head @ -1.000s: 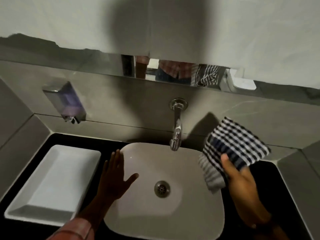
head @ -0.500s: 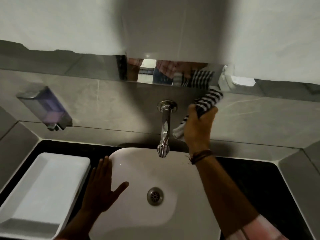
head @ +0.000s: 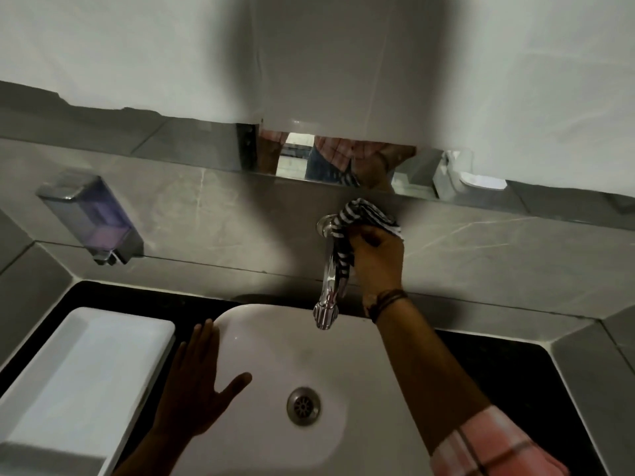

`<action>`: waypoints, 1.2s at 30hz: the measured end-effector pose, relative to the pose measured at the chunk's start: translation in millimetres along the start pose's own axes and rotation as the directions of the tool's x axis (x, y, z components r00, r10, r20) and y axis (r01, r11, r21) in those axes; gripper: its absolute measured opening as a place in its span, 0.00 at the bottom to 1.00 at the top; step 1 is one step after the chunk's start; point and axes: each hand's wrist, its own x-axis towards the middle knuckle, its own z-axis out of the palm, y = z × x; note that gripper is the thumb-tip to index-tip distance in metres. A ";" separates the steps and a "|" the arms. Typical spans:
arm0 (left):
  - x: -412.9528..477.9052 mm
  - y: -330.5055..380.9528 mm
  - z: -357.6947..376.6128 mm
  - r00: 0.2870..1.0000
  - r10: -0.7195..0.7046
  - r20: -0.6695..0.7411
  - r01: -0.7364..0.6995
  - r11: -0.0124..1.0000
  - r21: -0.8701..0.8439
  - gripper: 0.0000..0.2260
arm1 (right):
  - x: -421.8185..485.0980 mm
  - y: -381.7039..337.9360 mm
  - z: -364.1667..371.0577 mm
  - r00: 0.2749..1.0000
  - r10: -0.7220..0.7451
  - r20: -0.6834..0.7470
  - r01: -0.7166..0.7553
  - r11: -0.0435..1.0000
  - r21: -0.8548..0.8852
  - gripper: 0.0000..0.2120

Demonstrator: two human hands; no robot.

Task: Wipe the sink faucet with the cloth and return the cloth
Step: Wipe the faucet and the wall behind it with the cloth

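Observation:
A chrome faucet [head: 328, 297] juts from the grey tiled wall over a white sink [head: 275, 341]. My right hand [head: 376, 259] grips a dark-and-white checked cloth [head: 360, 214] and presses it against the faucet's upper part, near the wall flange. Part of the cloth hangs down along the right side of the spout. My left hand [head: 196, 386] lies flat with spread fingers on the sink's left rim, holding nothing.
A white rectangular tray [head: 79, 379] sits left of the sink on the black counter [head: 515, 365]. A soap dispenser [head: 91, 218] is fixed to the wall at the left. A mirror strip [head: 206, 152] runs above the faucet. The drain [head: 304, 405] lies in the basin.
My right hand has carried the cloth from beside the basin up to the faucet and wrapped it over the top of the spout. My left hand stays on the rim.

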 end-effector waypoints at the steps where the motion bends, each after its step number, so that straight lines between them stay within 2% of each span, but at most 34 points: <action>1: -0.1 0.1 0.1 1.000 -0.002 0.007 0.002 1.000 0.001 0.51 | 3.0 0.2 3.1 0.999 0.042 -0.023 -0.042 0.999 0.003 0.10; 3: 0.5 -0.2 0.6 1.000 -0.002 0.014 0.002 1.000 -0.003 0.51 | 5.7 -2.5 6.5 0.994 0.100 -0.036 -0.101 0.994 -0.036 0.19; 8: 1.7 -0.3 0.7 1.000 -0.007 0.030 0.008 1.000 -0.005 0.51 | 15.2 -6.3 -0.2 0.993 0.104 0.056 -0.092 0.978 -0.188 0.29; 10: 0.7 0.6 0.0 0.999 -0.008 0.037 0.008 1.000 0.010 0.51 | 19.9 -13.0 -1.8 0.979 0.126 0.160 -0.083 0.964 -0.254 0.29; 12: 0.6 1.6 -1.3 0.999 -0.007 0.036 0.006 1.000 0.019 0.51 | 25.0 -24.0 2.4 0.953 0.120 0.279 -0.007 0.927 -0.375 0.25; 14: 0.9 2.6 -2.5 0.999 -0.010 0.035 0.010 1.000 0.017 0.51 | 26.7 -30.6 4.3 0.940 0.150 0.307 -0.013 0.913 -0.408 0.24; 16: 0.9 3.4 -3.4 0.999 -0.013 0.043 0.013 1.000 0.015 0.51 | 27.8 -24.9 -1.3 0.921 0.232 0.314 -0.157 0.956 -0.246 0.21; 18: 1.3 3.9 -4.0 0.999 -0.019 0.049 0.018 1.000 0.013 0.51 | 26.7 -13.4 -10.3 0.863 0.359 0.355 -0.347 0.932 -0.100 0.20; 20: 1.7 4.6 -4.2 0.998 -0.030 0.057 0.029 1.000 0.007 0.52 | 29.6 3.4 -14.9 0.800 0.448 0.400 -0.489 0.872 -0.001 0.23; 22: 2.0 4.7 -3.6 0.997 -0.038 0.060 0.038 0.999 0.002 0.52 | 31.0 17.1 -14.0 0.708 0.515 0.484 -0.633 0.766 0.110 0.25; 24: 1.8 3.6 -3.7 0.997 -0.042 0.065 0.042 0.999 0.001 0.52 | 27.7 27.0 -9.9 0.614 0.507 0.604 -0.722 0.670 0.172 0.25; 26: 2.5 3.6 -4.3 0.997 -0.041 0.069 0.041 0.999 -0.003 0.52 | 27.7 29.5 -10.8 0.581 0.461 0.671 -0.747 0.630 0.214 0.24; 27: 2.6 4.1 -4.8 0.997 -0.038 0.071 0.039 0.999 -0.005 0.52 | 27.6 25.0 -12.3 0.609 0.454 0.650 -0.721 0.658 0.216 0.23; 28: 2.6 4.9 -5.7 0.997 -0.035 0.071 0.035 0.999 -0.007 0.52 | 29.5 18.8 -12.6 0.668 0.450 0.593 -0.660 0.726 0.193 0.23; 30: 2.4 7.5 -8.5 0.996 -0.036 0.077 0.036 0.999 -0.004 0.53 | 34.9 2.2 -9.2 0.830 0.363 0.423 -0.407 0.913 0.014 0.21; 31: 1.9 8.8 -9.7 0.996 -0.038 0.083 0.038 0.999 -0.003 0.54 | 36.6 -8.0 -5.7 0.888 0.277 0.367 -0.240 0.960 -0.144 0.21; 32: 1.8 10.0 -10.9 0.996 -0.039 0.084 0.040 0.999 -0.004 0.54 | 37.5 -18.4 -0.9 0.925 0.182 0.334 -0.071 0.945 -0.318 0.21; 33: 1.5 10.9 -11.8 0.996 -0.041 0.082 0.042 0.999 -0.006 0.55 | 37.2 -26.5 5.5 0.941 0.121 0.316 0.048 0.877 -0.479 0.22; 35: 1.7 11.7 -12.9 0.996 -0.041 0.075 0.042 0.999 -0.011 0.55 | 36.5 -35.0 14.4 0.959 0.106 0.262 0.098 0.746 -0.659 0.24; 36: 1.8 11.8 -13.3 0.996 -0.040 0.076 0.042 0.999 -0.013 0.55 | 36.9 -35.0 14.3 0.959 0.113 0.260 0.084 0.762 -0.642 0.24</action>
